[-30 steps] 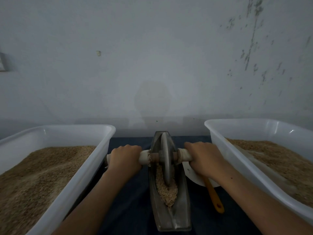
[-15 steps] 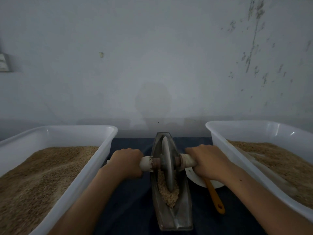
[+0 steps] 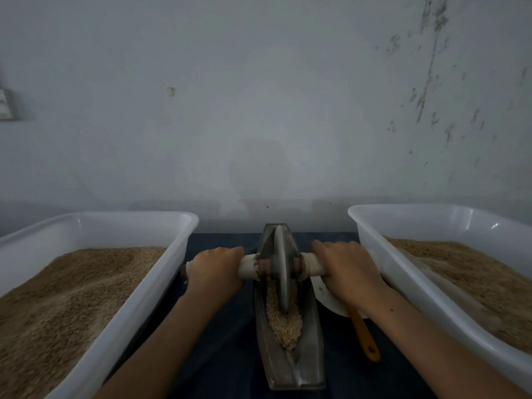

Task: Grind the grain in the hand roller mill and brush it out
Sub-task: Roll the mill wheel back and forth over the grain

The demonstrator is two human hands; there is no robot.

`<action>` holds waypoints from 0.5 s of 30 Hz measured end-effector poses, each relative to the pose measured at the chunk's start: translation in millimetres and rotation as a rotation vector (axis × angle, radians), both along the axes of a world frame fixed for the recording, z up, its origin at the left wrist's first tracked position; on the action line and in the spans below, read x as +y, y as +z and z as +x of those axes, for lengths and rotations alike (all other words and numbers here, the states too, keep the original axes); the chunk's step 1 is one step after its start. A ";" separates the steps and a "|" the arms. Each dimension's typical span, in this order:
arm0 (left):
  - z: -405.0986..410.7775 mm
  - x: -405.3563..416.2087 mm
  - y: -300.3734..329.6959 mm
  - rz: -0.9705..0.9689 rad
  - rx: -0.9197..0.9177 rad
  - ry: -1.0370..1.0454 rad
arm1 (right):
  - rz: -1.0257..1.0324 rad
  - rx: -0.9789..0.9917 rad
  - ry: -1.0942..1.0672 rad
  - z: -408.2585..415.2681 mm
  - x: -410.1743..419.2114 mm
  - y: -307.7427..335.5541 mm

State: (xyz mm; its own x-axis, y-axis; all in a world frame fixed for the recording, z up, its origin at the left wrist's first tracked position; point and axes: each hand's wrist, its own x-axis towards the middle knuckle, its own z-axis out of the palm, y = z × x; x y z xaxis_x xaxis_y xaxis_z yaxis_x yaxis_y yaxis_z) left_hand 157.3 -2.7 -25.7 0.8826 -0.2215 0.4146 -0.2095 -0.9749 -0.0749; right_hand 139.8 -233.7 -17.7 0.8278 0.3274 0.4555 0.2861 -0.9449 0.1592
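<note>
The mill sits in the middle of the bench (image 3: pixel 218 355), on a dark blue cloth. Its metal trough (image 3: pixel 299 367) is long and thin, like a little boat. The trough's long way runs from the person toward the wall. A round wheel (image 3: pixel 281 272) stands up on its edge inside the trough. A rod (image 3: pixel 250 266) goes through the wheel from side to side, so the rod crosses the trough.

The left hand (image 3: pixel 214 272) is curled tight around the left end of the rod. The right hand (image 3: pixel 349 272) is curled tight around the right end. Both hands are about the same way out from the wheel, one on each side, so neither is nearer.

The grain (image 3: pixel 283 323) lies in the trough, mostly on the near side of the wheel, between the wheel and the person. The wheel's bottom edge rests in the far part of that pile. To crush more of it, the wheel likely has to roll back toward the person, along the trough's long way.

A big white tub (image 3: pixel 144 306) full of grain stands to the left. Another white tub (image 3: pixel 403 283) stands to the right. An orange handle (image 3: pixel 364 338) pokes out under the right arm, next to something white and round. It may be the brush, but its head is hidden, so that is hard to tell.
</note>
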 end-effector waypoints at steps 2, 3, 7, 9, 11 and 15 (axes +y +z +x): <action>-0.9 2.7 3.8 0.011 0.105 -0.004 | 0.006 0.021 0.020 -2.7 -0.6 1.2; -1.9 4.0 6.5 0.025 0.157 -0.008 | 0.010 0.034 0.028 -3.8 -0.8 1.5; -3.2 6.5 11.2 0.054 0.301 -0.015 | -0.003 0.040 0.032 -3.7 -1.9 3.0; -2.1 6.8 10.1 0.044 0.324 -0.001 | -0.012 0.026 0.030 -0.4 -1.3 2.5; -0.5 6.4 8.0 0.020 0.298 0.011 | -0.020 0.004 0.031 4.3 -0.4 1.6; 0.9 1.9 2.3 -0.013 0.135 0.017 | -0.022 -0.042 0.000 11.4 -0.4 -0.9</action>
